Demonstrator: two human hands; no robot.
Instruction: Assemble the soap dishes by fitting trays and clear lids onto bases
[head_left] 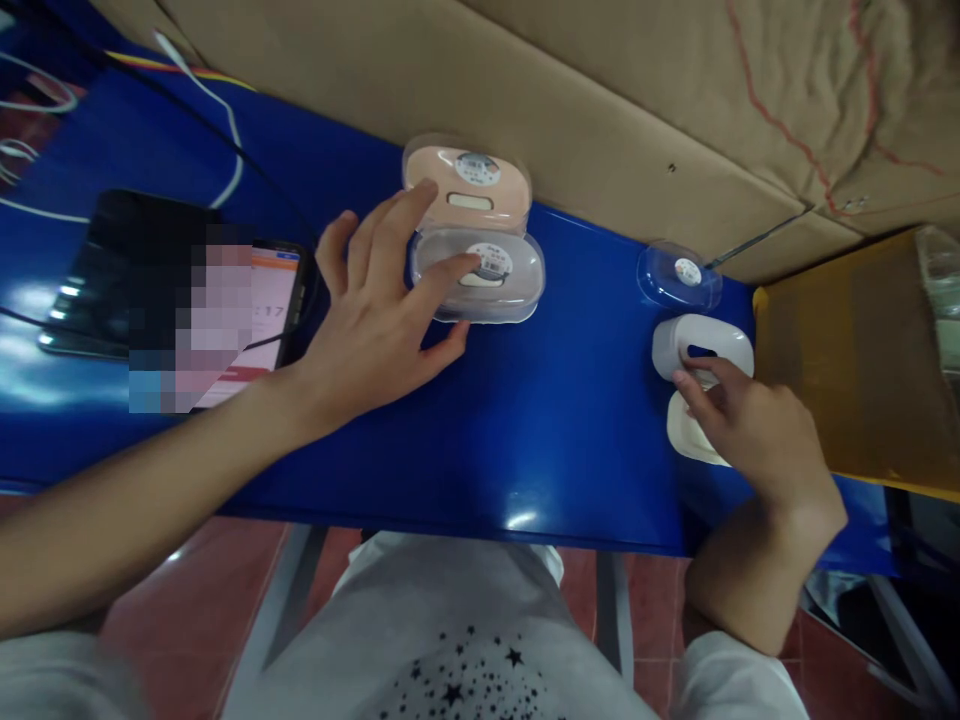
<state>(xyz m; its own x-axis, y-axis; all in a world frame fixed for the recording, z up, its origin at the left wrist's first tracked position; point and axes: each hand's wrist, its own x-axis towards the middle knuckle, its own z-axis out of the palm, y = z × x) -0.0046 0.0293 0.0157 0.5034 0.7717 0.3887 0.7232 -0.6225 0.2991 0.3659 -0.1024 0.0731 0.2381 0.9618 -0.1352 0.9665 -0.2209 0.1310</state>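
My left hand [379, 310] reaches across the blue table [525, 440] with fingers spread. Its fingertips touch a grey-white case under a clear cover [510, 285]; just behind that lies a pink case under a clear cover [469, 185]. My right hand [750, 425] rests on an open white case [701, 385] at the right, with its fingers curled over the case's hinge area. A loose clear cover with a round sticker [679, 275] lies just behind that white case.
A phone with a lit screen [255, 320] lies at the left on a dark tablet [127, 270], with white cables [225, 130] trailing behind. A cardboard wall [600, 120] runs along the table's back. A yellow-brown box [847, 360] stands at the right.
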